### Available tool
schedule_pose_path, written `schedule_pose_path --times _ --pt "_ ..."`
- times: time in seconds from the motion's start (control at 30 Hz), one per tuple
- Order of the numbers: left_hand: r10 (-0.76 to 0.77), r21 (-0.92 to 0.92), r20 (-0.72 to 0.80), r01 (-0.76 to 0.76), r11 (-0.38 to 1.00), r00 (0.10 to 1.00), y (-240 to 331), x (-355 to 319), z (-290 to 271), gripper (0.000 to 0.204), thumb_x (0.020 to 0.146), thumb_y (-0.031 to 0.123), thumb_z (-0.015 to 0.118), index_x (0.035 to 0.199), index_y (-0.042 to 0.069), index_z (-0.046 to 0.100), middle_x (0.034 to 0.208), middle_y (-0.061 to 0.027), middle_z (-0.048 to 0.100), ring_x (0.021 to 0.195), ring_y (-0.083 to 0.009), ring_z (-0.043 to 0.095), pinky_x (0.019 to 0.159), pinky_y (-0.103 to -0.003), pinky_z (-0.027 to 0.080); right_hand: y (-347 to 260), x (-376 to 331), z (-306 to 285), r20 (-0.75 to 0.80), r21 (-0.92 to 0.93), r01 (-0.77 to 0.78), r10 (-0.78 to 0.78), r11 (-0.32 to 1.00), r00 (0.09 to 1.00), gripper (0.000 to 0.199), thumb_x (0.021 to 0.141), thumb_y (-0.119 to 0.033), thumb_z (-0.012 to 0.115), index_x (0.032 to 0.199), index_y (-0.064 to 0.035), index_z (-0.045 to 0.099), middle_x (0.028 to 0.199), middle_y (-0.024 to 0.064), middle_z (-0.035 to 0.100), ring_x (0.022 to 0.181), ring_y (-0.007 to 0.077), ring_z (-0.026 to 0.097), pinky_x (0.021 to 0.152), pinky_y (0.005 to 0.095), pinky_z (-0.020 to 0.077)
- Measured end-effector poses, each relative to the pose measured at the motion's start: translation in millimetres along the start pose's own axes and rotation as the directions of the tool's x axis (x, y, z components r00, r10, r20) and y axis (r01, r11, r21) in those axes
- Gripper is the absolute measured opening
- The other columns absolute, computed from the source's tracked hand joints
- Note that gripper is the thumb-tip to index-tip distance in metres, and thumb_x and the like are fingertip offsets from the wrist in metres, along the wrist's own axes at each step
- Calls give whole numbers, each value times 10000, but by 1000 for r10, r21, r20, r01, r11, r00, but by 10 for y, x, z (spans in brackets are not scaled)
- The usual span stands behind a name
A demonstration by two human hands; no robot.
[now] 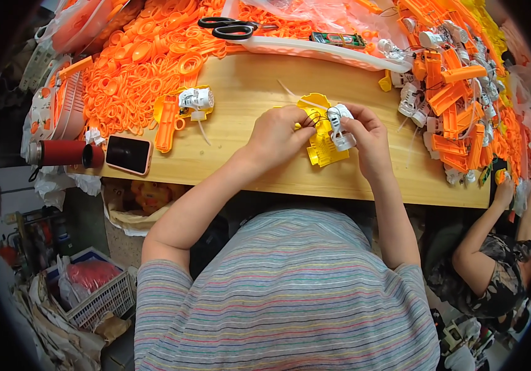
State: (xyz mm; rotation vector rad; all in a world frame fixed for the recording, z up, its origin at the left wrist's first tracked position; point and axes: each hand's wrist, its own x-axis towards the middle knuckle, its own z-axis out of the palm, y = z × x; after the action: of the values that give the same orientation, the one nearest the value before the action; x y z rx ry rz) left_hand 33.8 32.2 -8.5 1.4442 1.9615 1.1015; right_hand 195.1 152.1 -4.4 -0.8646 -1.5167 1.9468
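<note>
At the middle of the wooden table, a yellow plastic shell (322, 148) lies between my hands. My right hand (369, 133) grips a white plastic gearbox-like unit (340, 128) over the shell's right side. Thin black wires (318, 117) run from that unit toward my left hand (283, 131). The fingertips of my left hand are pinched on the wires at the shell's left edge; exactly how they grip is partly hidden. A pale thin strip (287, 88) sticks out beyond the shell. To the left lies an orange and yellow part (168, 120) with a similar white unit (196, 99) attached.
Orange plastic rings (123, 80) are heaped at the far left, near a phone (129, 154) and a red flask (61, 153). Black-handled scissors (231, 28) rest by a white tray edge (327, 52). Orange assemblies (457, 99) pile up right, where another person's hand (504, 190) works.
</note>
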Motion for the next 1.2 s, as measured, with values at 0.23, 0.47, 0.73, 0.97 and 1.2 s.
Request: schedule_pose_path --times 0.23,0.47,0.73,0.97,1.2 --pt "276 355 -181 -199 913 944 121 -202 151 123 800 115 700 836 39 610 837 -104 617 696 -293 635 589 -377 514 11 -29 86 -8 32 11 -11 999 1000 275 898 -94 618 1140 36 622 1017 95 682 807 133 661 755 270 540" --pt "-111 -285 80 129 950 991 43 -115 -96 192 781 75 725 953 19 658 859 -92 641 660 -219 625 616 -320 520 13 -51 106 -58 46 48 -45 998 997 393 883 -61 679 1221 30 499 948 98 673 825 129 658 724 245 533" --pt "433 389 -126 -357 849 892 441 -81 -101 628 697 17 713 1292 99 529 1137 -138 594 1050 -290 569 953 -435 411 -41 -109 305 -96 -74 138 -145 988 985 610 858 -25 699 1324 -3 306 948 120 668 840 135 655 724 244 532" --pt "211 -129 -100 -223 966 972 81 -26 -6 431 751 -3 722 1134 37 529 1100 -110 597 981 -210 637 830 -353 508 7 -278 99 253 -637 556 -537 534 805 867 701 -193 829 1396 -14 343 1261 163 537 1170 274 527 977 419 411" --pt "17 -509 -181 -108 854 983 21 -41 79 355 882 33 679 1170 13 473 1022 -84 619 924 -111 628 779 -253 541 299 -334 -105 317 -691 520 -436 502 842 1000 671 -127 861 1466 -33 262 1323 193 472 1219 309 496 1008 412 420"
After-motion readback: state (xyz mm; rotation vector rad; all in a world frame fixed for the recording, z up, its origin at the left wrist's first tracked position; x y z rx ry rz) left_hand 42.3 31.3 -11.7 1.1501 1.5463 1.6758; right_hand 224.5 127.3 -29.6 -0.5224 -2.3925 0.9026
